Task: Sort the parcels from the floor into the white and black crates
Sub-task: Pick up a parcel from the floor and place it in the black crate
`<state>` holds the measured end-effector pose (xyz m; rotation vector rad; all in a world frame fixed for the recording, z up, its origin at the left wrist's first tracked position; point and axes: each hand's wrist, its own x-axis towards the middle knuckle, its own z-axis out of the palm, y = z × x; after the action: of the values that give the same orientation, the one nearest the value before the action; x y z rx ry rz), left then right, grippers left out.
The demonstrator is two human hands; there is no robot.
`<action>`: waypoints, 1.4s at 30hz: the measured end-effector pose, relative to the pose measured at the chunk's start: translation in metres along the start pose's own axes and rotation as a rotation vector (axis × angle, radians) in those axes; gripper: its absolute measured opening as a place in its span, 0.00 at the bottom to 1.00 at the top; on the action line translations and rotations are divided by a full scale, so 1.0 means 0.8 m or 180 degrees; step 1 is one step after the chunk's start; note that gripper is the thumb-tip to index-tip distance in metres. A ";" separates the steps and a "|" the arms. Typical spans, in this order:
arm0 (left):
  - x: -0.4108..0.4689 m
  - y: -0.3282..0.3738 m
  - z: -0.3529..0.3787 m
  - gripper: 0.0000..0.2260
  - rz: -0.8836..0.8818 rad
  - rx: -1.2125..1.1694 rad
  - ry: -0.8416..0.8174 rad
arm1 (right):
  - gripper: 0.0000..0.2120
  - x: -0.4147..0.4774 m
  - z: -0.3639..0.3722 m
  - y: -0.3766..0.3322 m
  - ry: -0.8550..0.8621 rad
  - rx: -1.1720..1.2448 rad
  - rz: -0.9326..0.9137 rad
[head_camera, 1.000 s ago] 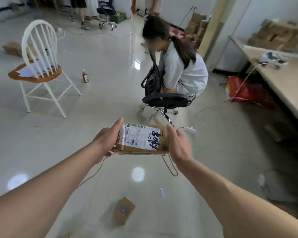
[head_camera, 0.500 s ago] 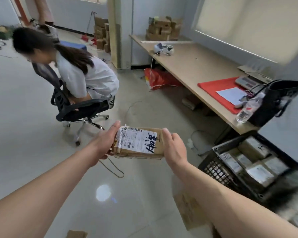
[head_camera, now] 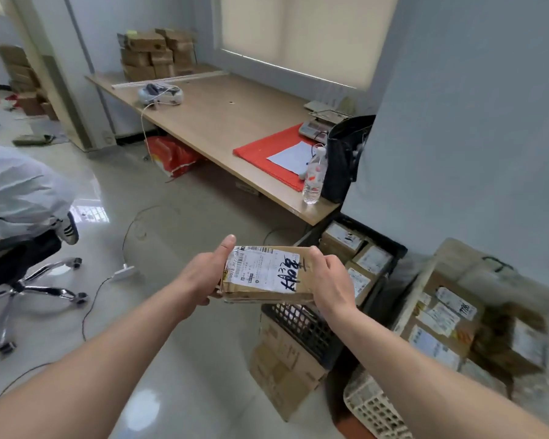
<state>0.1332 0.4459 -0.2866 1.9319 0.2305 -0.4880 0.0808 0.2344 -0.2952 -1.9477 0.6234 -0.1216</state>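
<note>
Parcel (head_camera: pixel 267 274): brown cardboard, flat, white shipping label facing up with black handwriting on the label's right part. It is held level in the air at the centre of the view, clear of the floor (head_camera: pixel 159 255), and its right end overlaps the near left corner of the black crate (head_camera: pixel 301 324).

Left hand (head_camera: pixel 203 277): grips the parcel's left end, at 9 o'clock from the label. The thumb lies along the top edge; the remaining fingers are tucked under the box and hidden.

Right hand (head_camera: pixel 330 280): grips the right end, at 3 o'clock from the label, fingers (head_camera: pixel 317 255) curled over the edge.

Black crate: on the floor at 4 o'clock from the parcel, partly under the table (head_camera: pixel 210 122) end, already holding labelled boxes (head_camera: pixel 373 259).

White crate (head_camera: pixel 371 403): at 5 o'clock, just beside the black crate, loaded with labelled boxes (head_camera: pixel 438 315); this area is blurred.

A flattened carton (head_camera: pixel 282 365) leans against the black crate's near side.

Table, at 12 to 1 o'clock: red mat (head_camera: pixel 267 153), water bottle (head_camera: pixel 313 175) and black bag (head_camera: pixel 343 156) at its near end.

At 9 o'clock, a seated person on an office chair (head_camera: pixel 29 280), partly out of view.
</note>
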 end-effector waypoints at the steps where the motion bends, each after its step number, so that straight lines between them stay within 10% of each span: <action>1: 0.009 0.009 0.012 0.30 0.0009 0.0034 -0.0067 | 0.22 0.007 -0.010 0.003 0.0063 0.0007 0.0010; 25: 0.329 0.132 0.153 0.33 0.0089 0.1001 -0.1126 | 0.24 0.272 -0.030 0.048 0.0954 0.0071 0.0921; 42: 0.376 0.135 0.253 0.31 -0.0499 0.0789 -0.1017 | 0.27 0.417 -0.056 0.129 0.0187 -0.0090 0.1081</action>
<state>0.3974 0.1984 -0.3963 2.0486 0.1183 -0.9571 0.3139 0.0060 -0.4274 -1.8418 0.9891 0.0431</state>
